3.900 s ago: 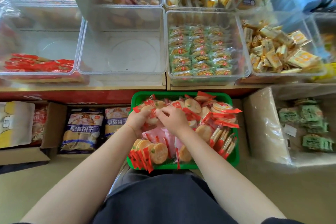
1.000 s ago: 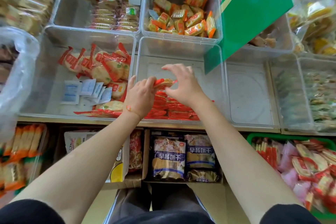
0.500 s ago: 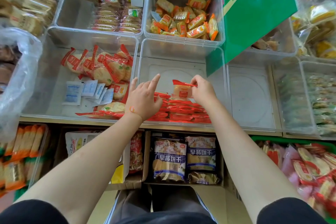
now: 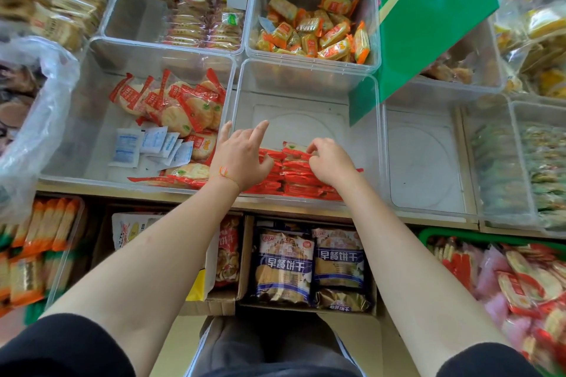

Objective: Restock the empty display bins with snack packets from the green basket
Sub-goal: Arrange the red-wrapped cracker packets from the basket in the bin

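Note:
A clear display bin in the middle of the shelf holds a row of red snack packets standing on edge along its near wall. My left hand rests on the left end of that row with fingers spread. My right hand presses down on the top packet at the row's back, fingers curled on it. The green basket, full of red and pink packets, sits at the lower right, partly out of view.
An empty clear bin stands right of the middle one. The left bin holds red rice cracker packets and white sachets. A green sign hangs over the back right. Cardboard boxes with biscuit bags sit below the shelf.
Since the earliest frame both hands left the green basket and came to the middle bin. My right hand has lowered the packet it held onto the row.

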Demonstrator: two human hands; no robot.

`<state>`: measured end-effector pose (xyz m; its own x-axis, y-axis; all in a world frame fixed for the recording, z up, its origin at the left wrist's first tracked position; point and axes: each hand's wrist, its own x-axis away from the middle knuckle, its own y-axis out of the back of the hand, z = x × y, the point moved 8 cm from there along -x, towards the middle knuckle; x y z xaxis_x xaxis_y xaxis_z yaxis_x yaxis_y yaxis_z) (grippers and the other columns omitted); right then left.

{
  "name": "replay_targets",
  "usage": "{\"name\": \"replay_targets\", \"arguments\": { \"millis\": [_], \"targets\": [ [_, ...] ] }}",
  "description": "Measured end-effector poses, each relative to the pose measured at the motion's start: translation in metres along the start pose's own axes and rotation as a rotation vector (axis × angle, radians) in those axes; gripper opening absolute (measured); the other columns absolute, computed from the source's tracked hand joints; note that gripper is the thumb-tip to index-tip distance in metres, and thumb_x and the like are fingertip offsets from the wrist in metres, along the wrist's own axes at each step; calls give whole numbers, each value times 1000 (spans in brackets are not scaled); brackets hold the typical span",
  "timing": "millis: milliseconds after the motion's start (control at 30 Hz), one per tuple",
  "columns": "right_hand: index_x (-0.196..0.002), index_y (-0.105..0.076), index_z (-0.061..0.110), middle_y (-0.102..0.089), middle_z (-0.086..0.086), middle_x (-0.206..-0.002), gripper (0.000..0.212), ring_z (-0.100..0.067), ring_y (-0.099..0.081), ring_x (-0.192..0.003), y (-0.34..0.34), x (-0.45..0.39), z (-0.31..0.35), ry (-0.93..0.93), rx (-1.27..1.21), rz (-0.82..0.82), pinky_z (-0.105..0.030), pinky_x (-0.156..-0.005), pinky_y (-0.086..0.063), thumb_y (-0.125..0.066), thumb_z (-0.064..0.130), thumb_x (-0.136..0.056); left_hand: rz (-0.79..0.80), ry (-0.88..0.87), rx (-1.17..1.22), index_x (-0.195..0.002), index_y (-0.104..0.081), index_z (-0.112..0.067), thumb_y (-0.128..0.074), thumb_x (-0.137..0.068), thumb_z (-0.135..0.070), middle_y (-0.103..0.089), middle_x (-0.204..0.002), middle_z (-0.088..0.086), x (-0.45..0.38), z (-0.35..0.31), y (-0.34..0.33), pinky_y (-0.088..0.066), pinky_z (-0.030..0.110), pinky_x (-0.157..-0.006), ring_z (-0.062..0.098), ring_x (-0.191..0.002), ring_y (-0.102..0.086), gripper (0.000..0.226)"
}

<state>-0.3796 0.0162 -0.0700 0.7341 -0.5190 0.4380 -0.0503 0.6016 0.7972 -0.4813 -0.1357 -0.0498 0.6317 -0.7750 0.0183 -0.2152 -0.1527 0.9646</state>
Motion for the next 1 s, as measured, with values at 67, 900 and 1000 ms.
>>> {"name": "replay_targets", "arguments": {
  "millis": [67, 900, 1000],
  "targets": [
    [-113, -63, 13, -55, -7, -120, 27, -23, -51, -109, 8, 19, 3, 47, -81, -165, -37, -91, -46, -44, 9, -94, 18, -8, -13, -148, -35, -19, -46, -88, -42, -67, -114, 2, -1, -1, -1, -16, 50, -120, 23, -111, -60, 66],
    [-113, -63, 13, -56, -15, -118, 31, -32, -52, -112, 34, 233, -338, -184, -157, -218, -36, -93, -42, -52, 7, -85, 515, -22, 280, -107, -70, -22, -51, -92, -27, -71, -108, 1, 151, -349, -142, -51, 32, -85, 23, -102, -65, 24],
    [-140, -45, 20, -40, -16, -138, 55, -36, -49, -122, 40, 234, -397, -191, -137, -92, -38, -97, -45, -56, 10, -87, 561, 124, 400, -116, -69, -17, -56, -91, -21, -69, -116, 5, 159, -400, -168, -47, 30, -90, 24, -108, -62, 28]
  ]
}}
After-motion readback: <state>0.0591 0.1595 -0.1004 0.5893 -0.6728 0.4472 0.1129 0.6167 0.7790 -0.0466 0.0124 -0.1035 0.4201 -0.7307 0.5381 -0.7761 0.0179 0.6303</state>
